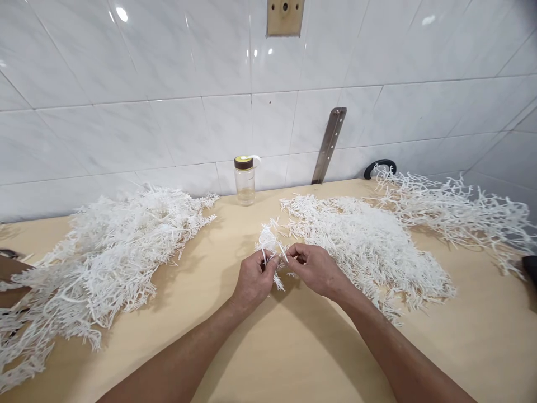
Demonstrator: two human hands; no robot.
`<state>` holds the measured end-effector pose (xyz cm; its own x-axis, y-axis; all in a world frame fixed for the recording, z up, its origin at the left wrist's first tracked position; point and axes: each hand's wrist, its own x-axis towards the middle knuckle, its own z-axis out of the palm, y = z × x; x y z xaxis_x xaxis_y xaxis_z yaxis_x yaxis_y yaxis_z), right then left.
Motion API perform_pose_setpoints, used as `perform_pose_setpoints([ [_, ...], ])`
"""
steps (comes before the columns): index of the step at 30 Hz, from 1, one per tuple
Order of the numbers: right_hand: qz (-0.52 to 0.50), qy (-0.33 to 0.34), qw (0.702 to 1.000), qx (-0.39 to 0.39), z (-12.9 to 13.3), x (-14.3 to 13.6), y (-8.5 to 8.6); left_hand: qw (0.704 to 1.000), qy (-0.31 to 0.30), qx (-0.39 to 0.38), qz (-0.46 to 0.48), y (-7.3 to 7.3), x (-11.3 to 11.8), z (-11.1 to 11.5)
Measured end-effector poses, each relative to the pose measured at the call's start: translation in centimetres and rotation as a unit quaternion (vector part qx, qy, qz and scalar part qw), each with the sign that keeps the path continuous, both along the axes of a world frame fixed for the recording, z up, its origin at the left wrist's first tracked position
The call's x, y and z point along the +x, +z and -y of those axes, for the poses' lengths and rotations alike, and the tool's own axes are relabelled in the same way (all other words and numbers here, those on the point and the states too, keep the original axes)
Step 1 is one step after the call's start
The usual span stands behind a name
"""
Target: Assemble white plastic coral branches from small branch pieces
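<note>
Near the middle of the table, my left hand (255,280) pinches a small white branched plastic sprig (268,239), thumb and forefinger together. A thin white stem of it curves up above the fingers, and a frayed tip hangs below them. My right hand (312,267) is closed at the sprig's right side, its fingertips pressed together near the stem. Exactly what those right fingertips grip is too small to make out. Just right of my right hand spreads a flat pile of short white sprigs (364,240).
A large heap of white branched sprigs (121,252) covers the table's left side. Longer white branches (457,210) lie at the back right by a black curved object (380,167). A clear bottle (245,187) stands at the back; a metal strip (329,146) leans on the tiled wall.
</note>
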<state>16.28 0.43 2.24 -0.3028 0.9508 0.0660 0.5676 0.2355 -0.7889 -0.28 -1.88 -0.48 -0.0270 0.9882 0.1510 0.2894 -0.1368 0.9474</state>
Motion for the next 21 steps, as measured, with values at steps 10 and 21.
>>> perform_pose_setpoints([
  [10, 0.058, -0.012, 0.988, 0.142, 0.3, -1.1, -1.1, 0.999, -0.021, -0.007, -0.043, 0.0, -0.1, 0.0],
  [21, 0.033, -0.206, 0.976, 0.068, -0.8, -0.5, -1.2, 0.999, -0.02, -0.012, 0.032, -0.5, -0.5, -0.3],
])
